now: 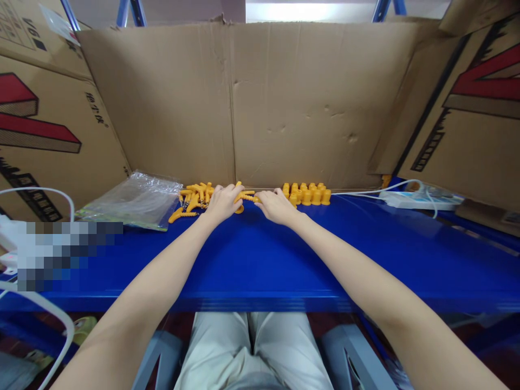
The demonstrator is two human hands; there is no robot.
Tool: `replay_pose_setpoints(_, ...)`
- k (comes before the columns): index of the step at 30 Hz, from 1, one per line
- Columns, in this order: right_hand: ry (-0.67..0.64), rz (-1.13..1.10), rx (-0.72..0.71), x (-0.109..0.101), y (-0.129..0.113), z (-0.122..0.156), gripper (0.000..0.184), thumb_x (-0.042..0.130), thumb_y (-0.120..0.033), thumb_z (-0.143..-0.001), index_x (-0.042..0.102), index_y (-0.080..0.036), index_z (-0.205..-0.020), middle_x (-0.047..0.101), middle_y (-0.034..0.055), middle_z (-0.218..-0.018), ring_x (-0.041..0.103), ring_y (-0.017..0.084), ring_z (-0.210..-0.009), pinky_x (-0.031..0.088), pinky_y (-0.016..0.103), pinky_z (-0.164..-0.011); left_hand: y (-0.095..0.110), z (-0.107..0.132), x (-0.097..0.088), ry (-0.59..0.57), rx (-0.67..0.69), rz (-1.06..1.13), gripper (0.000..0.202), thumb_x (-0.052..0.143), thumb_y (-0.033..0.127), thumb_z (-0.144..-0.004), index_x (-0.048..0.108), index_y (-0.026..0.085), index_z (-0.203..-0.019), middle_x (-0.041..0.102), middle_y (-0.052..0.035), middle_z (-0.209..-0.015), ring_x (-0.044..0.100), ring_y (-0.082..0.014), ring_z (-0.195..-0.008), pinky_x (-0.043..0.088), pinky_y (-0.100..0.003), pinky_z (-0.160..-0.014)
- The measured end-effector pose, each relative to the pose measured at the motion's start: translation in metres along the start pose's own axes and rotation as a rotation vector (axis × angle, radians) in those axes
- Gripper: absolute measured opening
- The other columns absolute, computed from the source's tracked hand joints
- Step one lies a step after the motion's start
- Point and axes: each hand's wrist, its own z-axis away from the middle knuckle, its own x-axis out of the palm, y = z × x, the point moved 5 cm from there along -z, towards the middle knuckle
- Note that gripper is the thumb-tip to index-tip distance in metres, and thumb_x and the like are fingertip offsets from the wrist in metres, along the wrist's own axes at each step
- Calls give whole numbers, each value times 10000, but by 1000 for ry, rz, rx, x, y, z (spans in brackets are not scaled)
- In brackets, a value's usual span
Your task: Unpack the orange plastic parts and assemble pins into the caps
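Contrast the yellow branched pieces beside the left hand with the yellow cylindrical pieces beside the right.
The branched pieces lie jumbled; the cylindrical pieces stand in rows. The branched pieces have slim arms; the cylindrical pieces are stout. Both are yellow, on the blue table.

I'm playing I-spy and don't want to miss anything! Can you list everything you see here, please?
Middle piece: at least one, yellow, centre
Branched pieces: several, yellow, left of centre
Chain-like bits: several, dark, among branched pieces
Cup-shaped pieces: over ten, yellow, right of centre
Plastic bag: at least one, clear, left
Table: one, blue, in front
Cardboard backing: one, brown, behind table
Printed boxes: several, brown, both sides
Power strip: one, white, right
Cables: several, white, both sides
Posts: several, blue, top
Pixelated patch: one, grey, left; contents hidden
Armrests: two, grey, bottom
Trousers: one pair, pale, bottom
Arms: two, bare, reaching forward
Left hand: one, bare, fingers on middle piece
Right hand: one, bare, fingers on middle piece
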Motion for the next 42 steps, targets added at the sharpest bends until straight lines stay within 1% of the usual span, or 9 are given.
replay_pose_setpoints(3, -6, 70, 7, -4, 0, 0, 233, 396, -231, -941, 529, -129, -1103, 640, 130, -1064, 540, 260, -977, 241, 346, -784, 3, 0, 1, -14, 5, 16, 337, 460, 243, -838, 580, 168, -1143, 658, -112, -1057, 600, -243, -990, 350, -363, -887)
replay_pose_setpoints(7, 62, 117, 15, -13, 0, 1, 201, 413, -209, -928, 522, -135, -1080, 627, 136, -1059, 529, 263, -959, 237, 352, -787, 5, -1, 0, -15, -33, 39, 336, 480, 254, -811, 597, 158, -1110, 683, -113, -1052, 619, -253, -980, 369, -369, -869)
replay_pose_setpoints(12, 58, 62, -8, -4, 4, 1, 257, 388, -285, -960, 517, -115, -1104, 632, 145, -1075, 541, 257, -964, 251, 335, -762, 4, -1, -4, -35, -64, 10, 330, 497, 264, -791, 617, 169, -1083, 705, -105, -1021, 639, -246, -954, 388, -364, -858)
replay_pose_setpoints(15, 44, 39, -33, 2, 6, 0, 283, 331, -273, -982, 519, -115, -1121, 632, 139, -1092, 538, 245, -986, 250, 336, -767, 3, 0, -5, -51, -72, -3, 319, 495, 264, -794, 628, 176, -1071, 710, -103, -1019, 646, -243, -953, 398, -363, -857)
replay_pose_setpoints(19, 39, 83, -19, 0, 6, -1, 278, 323, -255, -984, 537, -109, -1086, 633, 129, -1043, 533, 240, -948, 239, 356, -803, 4, 0, -6, -62, -83, -3, 316, 505, 267, -794, 632, 183, -1071, 713, -96, -1024, 652, -242, -951, 414, -358, -852)
replay_pose_setpoints(24, 83, 145, -19, -9, 3, 0, 219, 394, -237, -954, 542, -114, -1058, 617, 128, -1013, 508, 244, -928, 228, 387, -850, 5, 0, -9, -70, -99, 16, 326, 522, 273, -783, 638, 179, -1073, 714, -100, -1023, 654, -248, -954, 433, -353, -851)
replay_pose_setpoints(32, 172, 213, -45, -15, 2, 1, 219, 375, -156, -935, 555, -164, -1061, 607, 118, -1067, 493, 240, -940, 182, 451, -941, 2, 0, -7, -131, -180, 47, 352, 539, 318, -762, 656, 210, -1076, 720, -81, -978, 658, -236, -919, 467, -313, -791)
replay_pose_setpoints(38, 64, 86, -90, -3, 5, 2, 207, 454, -219, -928, 535, -130, -1097, 611, 133, -1072, 521, 238, -966, 253, 364, -845, 0, 1, 1, -157, -170, 43, 388, 526, 325, -731, 675, 223, -1074, 727, -79, -928, 664, -257, -885, 477, -337, -774)
replay_pose_setpoints(42, -66, -16, -53, 11, 10, 2, 249, 407, -227, -953, 528, -115, -1140, 629, 128, -1070, 547, 224, -958, 255, 319, -762, 0, 1, 5, -156, -137, 32, 399, 515, 335, -726, 675, 230, -1076, 727, -71, -925, 663, -256, -882, 478, -336, -768)
